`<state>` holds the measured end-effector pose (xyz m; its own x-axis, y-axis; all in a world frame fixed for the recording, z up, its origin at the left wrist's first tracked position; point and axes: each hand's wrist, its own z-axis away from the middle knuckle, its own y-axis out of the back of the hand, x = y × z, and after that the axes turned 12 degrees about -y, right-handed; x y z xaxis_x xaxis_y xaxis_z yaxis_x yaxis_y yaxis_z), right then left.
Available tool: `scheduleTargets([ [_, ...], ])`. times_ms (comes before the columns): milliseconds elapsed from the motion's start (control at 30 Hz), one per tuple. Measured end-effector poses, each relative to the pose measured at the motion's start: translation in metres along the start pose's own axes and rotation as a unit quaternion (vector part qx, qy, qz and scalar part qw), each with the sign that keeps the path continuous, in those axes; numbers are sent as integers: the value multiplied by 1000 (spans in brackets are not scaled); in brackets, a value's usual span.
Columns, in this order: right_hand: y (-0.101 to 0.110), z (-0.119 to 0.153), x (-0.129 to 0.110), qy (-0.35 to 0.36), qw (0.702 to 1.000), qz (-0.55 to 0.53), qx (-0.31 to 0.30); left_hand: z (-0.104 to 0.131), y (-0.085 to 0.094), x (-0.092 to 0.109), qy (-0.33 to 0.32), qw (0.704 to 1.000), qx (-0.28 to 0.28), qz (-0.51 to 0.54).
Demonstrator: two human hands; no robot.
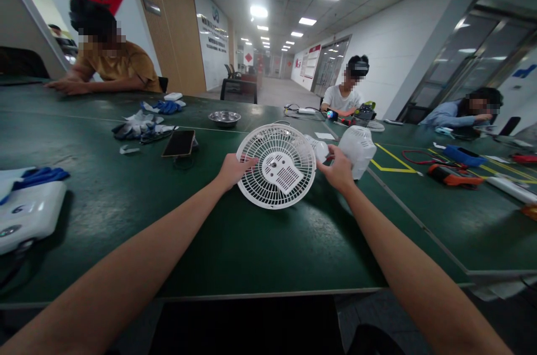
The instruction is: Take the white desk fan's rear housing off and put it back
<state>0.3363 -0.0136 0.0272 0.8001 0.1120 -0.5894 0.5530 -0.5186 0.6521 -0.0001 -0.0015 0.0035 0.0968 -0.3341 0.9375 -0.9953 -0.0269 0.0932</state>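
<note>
In the head view, a white fan grille (279,171) is tilted up over the green table (201,265), midway along the near edge and set back from it. The left hand (231,171) pinches the grille's left rim, thumb on the face, the other fingers hidden behind. The right hand (339,169) is at the right rim, fingers bent beside a white rounded part (320,150); I cannot tell whether they pinch it or the rim. A white housing (358,151) stands just beside that hand.

Towards the far edge are a metal bowl (224,118), a phone (179,144) and gloves (140,126). A white device (31,212) lies near the near left corner; an orange-and-black meter (455,176) lies towards the right edge, beside a blue tray (465,155).
</note>
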Motion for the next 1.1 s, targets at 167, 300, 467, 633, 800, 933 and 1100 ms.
scheduleTargets([
  [167, 2, -1, 4, -64, 995, 56, -51, 0, 0, -1, -16, 1000, -3, -1],
  [300, 7, 0, 4, -59, 985, 129, -95, 1, 0, -3, -28, 1000, -3, 5],
  [467, 3, 3, 10, -42, 965, 203, -163, 0, 1, -3, -27, 1000, -6, -7],
  [633, -1, 3, 14, -57, 955, 217, -195, -2, 1, -6, -18, 1000, -4, -3],
  [800, 14, 0, 1, -27, 992, 110, -63, -3, 1, -7, -8, 1000, -3, 1],
  [933, 34, -10, 7, -26, 964, 31, 261, -1, 1, -2, -16, 1000, -3, -12],
  [1100, 34, -26, 48, -217, 931, -31, 292, 1, 1, -2, -16, 1000, -13, -7],
])
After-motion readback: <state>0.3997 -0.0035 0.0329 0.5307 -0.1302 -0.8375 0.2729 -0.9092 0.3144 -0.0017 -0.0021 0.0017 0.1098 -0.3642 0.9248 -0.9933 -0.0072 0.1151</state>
